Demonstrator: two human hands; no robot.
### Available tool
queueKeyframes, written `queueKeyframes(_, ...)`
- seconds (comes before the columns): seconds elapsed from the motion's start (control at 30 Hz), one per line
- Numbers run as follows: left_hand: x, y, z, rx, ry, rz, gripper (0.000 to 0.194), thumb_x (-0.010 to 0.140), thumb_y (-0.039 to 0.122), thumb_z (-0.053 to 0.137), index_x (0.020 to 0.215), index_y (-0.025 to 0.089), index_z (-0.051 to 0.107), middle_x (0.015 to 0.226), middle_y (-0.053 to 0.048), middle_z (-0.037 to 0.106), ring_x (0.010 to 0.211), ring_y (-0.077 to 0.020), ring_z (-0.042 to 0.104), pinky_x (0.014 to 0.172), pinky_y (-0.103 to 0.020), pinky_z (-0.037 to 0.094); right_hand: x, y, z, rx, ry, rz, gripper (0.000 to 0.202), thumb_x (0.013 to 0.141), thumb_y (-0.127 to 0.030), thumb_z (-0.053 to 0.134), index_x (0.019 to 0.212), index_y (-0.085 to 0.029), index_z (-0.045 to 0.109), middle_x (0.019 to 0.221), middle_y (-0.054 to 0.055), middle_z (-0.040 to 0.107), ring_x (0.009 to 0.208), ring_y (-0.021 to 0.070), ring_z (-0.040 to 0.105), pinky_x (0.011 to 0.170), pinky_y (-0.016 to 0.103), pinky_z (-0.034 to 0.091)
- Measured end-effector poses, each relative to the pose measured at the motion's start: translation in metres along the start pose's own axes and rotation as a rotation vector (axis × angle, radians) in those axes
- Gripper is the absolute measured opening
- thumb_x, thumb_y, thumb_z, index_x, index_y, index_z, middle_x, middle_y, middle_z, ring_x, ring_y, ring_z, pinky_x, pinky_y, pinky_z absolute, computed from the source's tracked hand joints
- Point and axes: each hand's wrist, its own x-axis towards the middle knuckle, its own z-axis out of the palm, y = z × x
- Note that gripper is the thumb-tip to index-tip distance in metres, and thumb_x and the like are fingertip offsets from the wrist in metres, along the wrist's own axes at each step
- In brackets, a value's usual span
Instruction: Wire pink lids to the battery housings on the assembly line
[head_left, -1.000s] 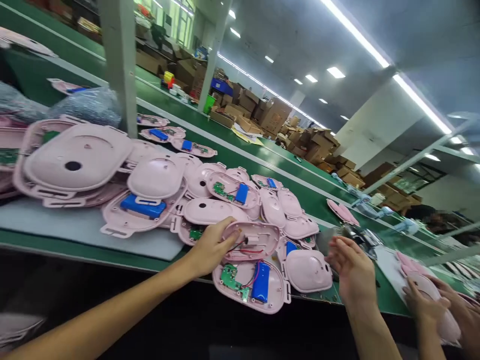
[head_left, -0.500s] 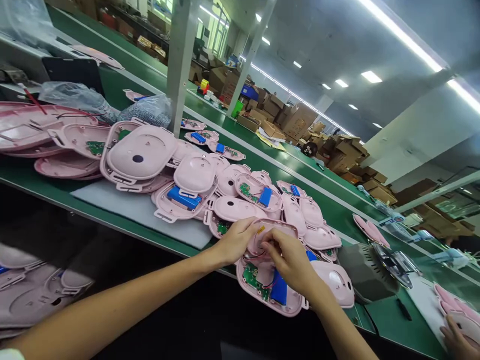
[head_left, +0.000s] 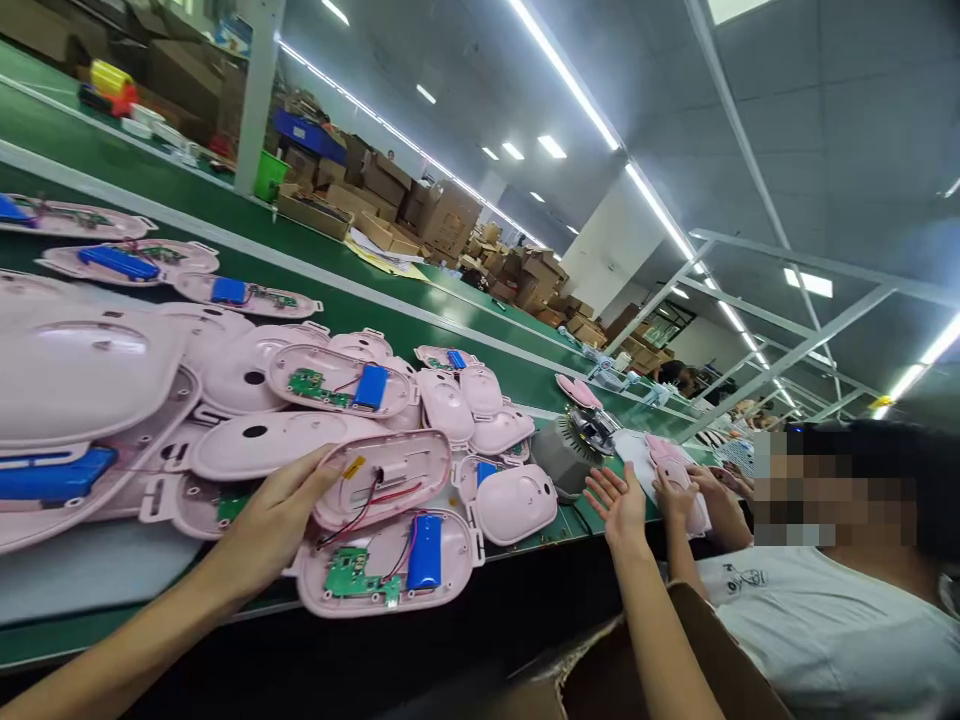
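Observation:
My left hand [head_left: 281, 505] grips the left edge of a pink plastic shell half [head_left: 431, 455], tilted with its inside facing me. A yellow sticker and red and black wires show in it. Just below lies the matching pink half [head_left: 315, 580], with a green circuit board [head_left: 349, 572] and a blue battery pack [head_left: 425, 552] inside. My right hand [head_left: 622, 505] is away to the right, palm turned up and fingers apart, holding nothing. Near its fingertips stands a dark grey machine [head_left: 559, 455] with a metal top.
More pink shells [head_left: 517, 505] lie stacked and spread on the green bench [head_left: 450, 305]. At right sits a co-worker in a white shirt [head_left: 825, 620], hands at another pink shell [head_left: 667, 455]. An open cardboard box [head_left: 592, 680] stands below, and cartons [head_left: 442, 220] are piled behind.
My right hand has left the shell and moved right, opening palm up. My left hand still has the shell half. The view has swung right, bringing the co-worker into sight.

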Motion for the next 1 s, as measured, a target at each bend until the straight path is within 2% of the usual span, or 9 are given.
queueKeyframes(0.1, 0.0, 0.003, 0.003, -0.083, 0.002, -0.083, 0.046, 0.085, 0.044, 0.051, 0.12, 0.016, 0.061, 0.127, -0.001, 0.063, 0.121, -0.0261, 0.053, 0.111, -0.04, 0.034, 0.015, -0.004, 0.001, 0.025, -0.008, 0.035, 0.033, 0.082, -0.046, 0.058, 0.087, -0.014, 0.06, 0.082, 0.006, 0.069, 0.072, 0.018, 0.068, 0.065, 0.031, 0.057)
queueKeyframes(0.27, -0.003, 0.005, 0.006, -0.124, 0.105, -0.152, 0.044, 0.082, 0.042, 0.053, 0.118, 0.017, 0.062, 0.128, 0.0, 0.062, 0.126, -0.0262, 0.048, 0.115, -0.042, 0.027, 0.028, -0.002, 0.004, 0.049, 0.027, 0.028, 0.016, 0.074, -0.024, 0.066, 0.086, -0.014, 0.061, 0.075, 0.001, 0.068, 0.065, 0.0137, 0.065, 0.065, 0.028, 0.057)
queueKeyframes(0.47, 0.0, -0.001, 0.005, -0.078, 0.106, -0.105, 0.049, 0.079, 0.05, 0.054, 0.113, 0.017, 0.064, 0.126, -0.002, 0.064, 0.126, -0.0281, 0.049, 0.111, -0.043, 0.034, 0.035, 0.002, -0.002, 0.053, 0.039, 0.031, 0.018, 0.075, -0.029, 0.064, 0.084, -0.014, 0.061, 0.073, 0.001, 0.067, 0.061, 0.0132, 0.064, 0.063, 0.029, 0.057)
queueKeyframes(0.63, -0.001, 0.002, 0.003, -0.053, 0.075, -0.133, 0.048, 0.082, 0.047, 0.053, 0.117, 0.016, 0.061, 0.131, -0.002, 0.061, 0.129, -0.0273, 0.046, 0.113, -0.043, 0.03, 0.038, -0.001, 0.001, 0.053, 0.027, 0.042, 0.015, 0.069, -0.019, 0.065, 0.083, -0.014, 0.061, 0.072, 0.0, 0.067, 0.061, 0.0122, 0.064, 0.064, 0.028, 0.057)
queueKeyframes(0.73, -0.004, 0.004, 0.001, -0.06, 0.041, -0.128, 0.048, 0.084, 0.045, 0.053, 0.12, 0.014, 0.06, 0.131, -0.003, 0.061, 0.127, -0.0274, 0.048, 0.112, -0.042, 0.032, 0.036, -0.01, -0.003, 0.039, 0.05, 0.064, 0.011, 0.068, -0.015, 0.061, 0.079, -0.014, 0.06, 0.066, -0.001, 0.064, 0.056, 0.0115, 0.061, 0.061, 0.027, 0.056)
queueKeyframes(0.83, -0.006, 0.0, 0.001, -0.09, 0.021, -0.092, 0.047, 0.085, 0.046, 0.052, 0.118, 0.014, 0.061, 0.125, -0.003, 0.064, 0.12, -0.0266, 0.053, 0.107, -0.039, 0.039, 0.021, -0.025, -0.012, 0.022, 0.067, 0.056, 0.008, 0.067, -0.016, 0.061, 0.072, -0.015, 0.056, 0.059, -0.003, 0.059, 0.051, 0.0102, 0.057, 0.059, 0.026, 0.055)
queueKeyframes(0.9, -0.006, -0.005, 0.001, -0.119, -0.005, -0.036, 0.045, 0.085, 0.049, 0.052, 0.114, 0.017, 0.064, 0.119, -0.003, 0.067, 0.114, -0.0254, 0.058, 0.102, -0.035, 0.044, -0.003, -0.034, -0.013, 0.011, 0.026, -0.002, 0.012, 0.065, -0.02, 0.063, 0.075, -0.017, 0.057, 0.063, -0.003, 0.061, 0.053, 0.0104, 0.057, 0.059, 0.026, 0.055)
queueKeyframes(1.0, -0.006, -0.011, 0.002, -0.131, -0.043, 0.055, 0.043, 0.085, 0.051, 0.052, 0.108, 0.019, 0.067, 0.114, -0.004, 0.069, 0.109, -0.0256, 0.06, 0.097, -0.033, 0.047, -0.061, -0.036, 0.009, -0.091, -0.243, -0.229, 0.024, 0.065, -0.03, 0.068, 0.085, -0.017, 0.064, 0.081, 0.003, 0.068, 0.06, 0.0133, 0.059, 0.057, 0.027, 0.054)
